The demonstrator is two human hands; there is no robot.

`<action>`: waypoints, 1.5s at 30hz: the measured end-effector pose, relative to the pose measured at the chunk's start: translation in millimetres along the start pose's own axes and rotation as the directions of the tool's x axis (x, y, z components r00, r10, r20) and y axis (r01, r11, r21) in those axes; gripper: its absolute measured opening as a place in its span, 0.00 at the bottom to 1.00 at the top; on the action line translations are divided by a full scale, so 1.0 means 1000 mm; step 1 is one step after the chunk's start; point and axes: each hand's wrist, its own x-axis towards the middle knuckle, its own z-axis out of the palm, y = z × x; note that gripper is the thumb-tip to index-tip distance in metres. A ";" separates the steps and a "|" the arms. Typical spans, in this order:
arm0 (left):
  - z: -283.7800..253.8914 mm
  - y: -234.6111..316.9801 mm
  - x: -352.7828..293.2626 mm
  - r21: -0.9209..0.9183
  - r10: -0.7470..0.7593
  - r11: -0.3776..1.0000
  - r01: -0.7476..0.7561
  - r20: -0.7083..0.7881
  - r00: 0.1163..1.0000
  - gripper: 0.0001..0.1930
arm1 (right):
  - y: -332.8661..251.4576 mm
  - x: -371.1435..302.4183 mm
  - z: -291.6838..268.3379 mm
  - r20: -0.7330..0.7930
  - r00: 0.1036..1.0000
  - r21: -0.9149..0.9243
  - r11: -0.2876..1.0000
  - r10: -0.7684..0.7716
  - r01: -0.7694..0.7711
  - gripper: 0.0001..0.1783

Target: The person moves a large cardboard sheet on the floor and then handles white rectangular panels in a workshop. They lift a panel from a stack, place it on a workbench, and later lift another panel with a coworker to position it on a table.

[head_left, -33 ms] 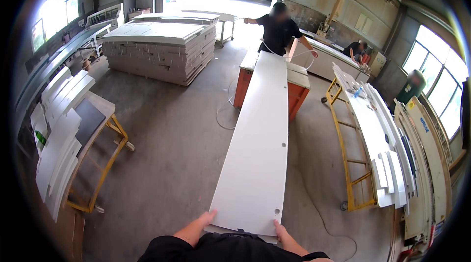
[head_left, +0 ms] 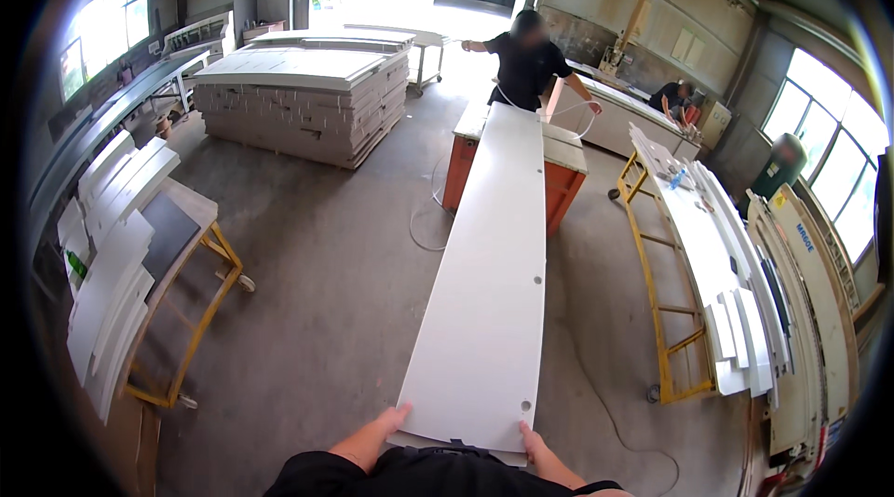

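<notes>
A long white panel (head_left: 494, 264) with small drilled holes along its right edge stretches away from me. My left hand (head_left: 377, 432) grips its near left corner and my right hand (head_left: 540, 449) grips its near right corner. The far end lies on an orange machine table (head_left: 463, 176). Behind that table stands a person in a black shirt (head_left: 526, 64), arms spread, with a thin hose by one hand.
A large stack of white boards (head_left: 307, 101) stands at the back left. A yellow cart (head_left: 200, 311) with white panels is at my left, and a yellow rack (head_left: 666, 311) with panels at my right. A cable (head_left: 424, 227) loops on the concrete floor. Another person (head_left: 675, 98) crouches far right.
</notes>
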 end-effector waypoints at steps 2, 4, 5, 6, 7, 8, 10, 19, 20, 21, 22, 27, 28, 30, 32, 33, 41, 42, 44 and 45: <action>0.001 0.004 -0.002 0.013 -0.002 1.000 0.002 0.035 0.999 0.44 | 0.010 0.005 -0.004 -0.019 1.000 -0.010 1.000 0.008 -0.008 0.42; 0.002 0.012 -0.009 0.036 -0.020 0.999 0.018 0.058 0.998 0.44 | 0.023 0.018 -0.011 -0.020 1.000 -0.007 1.000 -0.004 0.003 0.41; 0.002 0.017 -0.015 0.050 -0.038 0.998 0.035 0.064 0.997 0.44 | 0.027 0.021 -0.014 -0.012 1.000 -0.001 1.000 -0.017 0.017 0.41; 0.003 0.022 -0.017 0.065 -0.057 0.997 0.052 0.069 0.996 0.44 | 0.027 0.026 -0.016 -0.004 1.000 0.004 1.000 -0.030 0.030 0.41; 0.001 0.022 -0.019 0.060 -0.051 0.997 0.047 0.060 0.997 0.44 | 0.026 0.027 -0.014 -0.004 0.999 -0.004 0.999 -0.032 0.032 0.41; 0.001 0.021 -0.019 0.056 -0.044 0.998 0.041 0.052 0.998 0.44 | 0.026 0.026 -0.013 -0.004 0.999 -0.012 0.999 -0.033 0.033 0.40; 0.001 0.023 -0.022 0.054 -0.037 0.998 0.035 0.045 0.998 0.44 | 0.026 0.029 -0.013 0.002 0.999 -0.015 0.999 -0.034 0.034 0.40; -0.001 0.015 -0.015 0.027 -0.023 0.999 0.022 0.052 0.998 0.43 | 0.037 0.048 -0.018 0.030 0.998 -0.076 0.996 -0.052 0.054 0.40; -0.001 0.022 -0.022 0.025 -0.016 1.000 0.015 0.056 0.998 0.43 | 0.038 0.047 -0.019 0.025 0.999 -0.083 0.995 -0.046 0.048 0.39; 0.000 0.029 -0.030 0.023 -0.009 1.000 0.007 0.060 0.998 0.43 | 0.038 0.046 -0.020 0.018 0.999 -0.089 0.995 -0.041 0.042 0.39; 0.000 0.035 -0.037 0.027 -0.014 1.000 0.013 0.056 0.998 0.43 | 0.038 0.044 -0.021 0.022 0.999 -0.088 0.995 -0.038 0.040 0.39; -0.004 0.033 -0.035 0.053 -0.044 0.998 0.043 0.031 0.999 0.44 | 0.030 0.040 -0.015 0.043 0.999 -0.057 0.998 0.005 -0.003 0.40; -0.002 0.036 -0.037 0.053 -0.051 0.997 0.049 0.047 0.998 0.44 | 0.032 0.040 -0.017 0.043 0.999 -0.046 0.999 -0.001 0.003 0.40; 0.000 0.044 -0.042 0.054 -0.065 0.997 0.061 0.081 0.995 0.44 | 0.036 0.040 -0.022 0.041 0.999 -0.026 1.000 -0.014 0.015 0.40; 0.000 0.030 -0.030 0.010 -0.027 1.000 0.026 0.060 0.998 0.44 | 0.032 0.038 -0.018 0.039 0.999 -0.050 0.999 -0.006 0.007 0.40; 0.000 0.023 -0.024 -0.013 -0.008 1.000 0.009 0.047 0.999 0.44 | 0.028 0.038 -0.017 0.038 0.999 -0.064 0.998 -0.001 0.004 0.40; -0.003 0.050 -0.044 0.093 -0.074 0.993 0.070 0.047 0.996 0.43 | 0.024 0.027 -0.018 0.029 1.000 -0.027 1.000 0.002 -0.001 0.41; -0.005 0.048 -0.044 0.090 -0.086 0.993 0.079 0.067 0.994 0.43 | 0.027 0.027 -0.019 0.030 0.999 -0.025 1.000 -0.011 0.011 0.41; -0.006 0.051 -0.055 0.081 -0.064 0.995 0.063 0.007 0.998 0.43 | 0.016 0.010 -0.010 0.043 0.999 -0.004 1.000 0.012 -0.012 0.40; -0.005 0.054 -0.059 0.082 -0.049 0.995 0.050 -0.016 0.999 0.43 | 0.012 0.001 -0.008 0.043 0.999 0.013 1.000 0.022 -0.022 0.40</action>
